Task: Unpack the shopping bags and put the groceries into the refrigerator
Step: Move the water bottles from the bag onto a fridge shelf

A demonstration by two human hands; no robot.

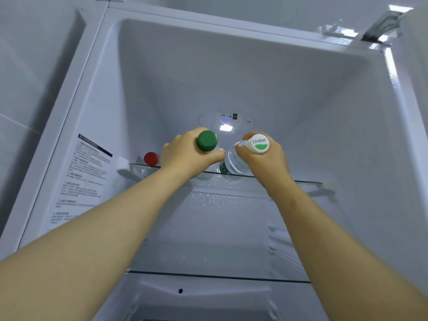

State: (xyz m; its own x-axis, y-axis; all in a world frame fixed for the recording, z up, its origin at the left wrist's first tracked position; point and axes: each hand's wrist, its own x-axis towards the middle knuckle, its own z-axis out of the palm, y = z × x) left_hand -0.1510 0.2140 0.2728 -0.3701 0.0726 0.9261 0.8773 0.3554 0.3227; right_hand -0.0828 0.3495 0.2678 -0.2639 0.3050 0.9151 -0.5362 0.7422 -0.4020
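Observation:
Both my arms reach into the open refrigerator (301, 93) at its top glass shelf (308, 181). My left hand (185, 156) grips a bottle with a dark green cap (206, 140); its body is hidden behind my fingers. My right hand (261, 163) grips a clear water bottle (234, 162) with a white cap (257, 143) marked "Cestbon". Both bottles stand side by side on or just above the shelf; contact cannot be told. A red-capped bottle (151, 158) stands on the same shelf to the left.
A printed label (85, 172) covers the fridge's left inner wall. A control panel and lamp (226, 122) glow on the back wall behind the bottles. A second glass shelf (217, 277) lies lower down. The open door's edge (393, 72) runs along the right.

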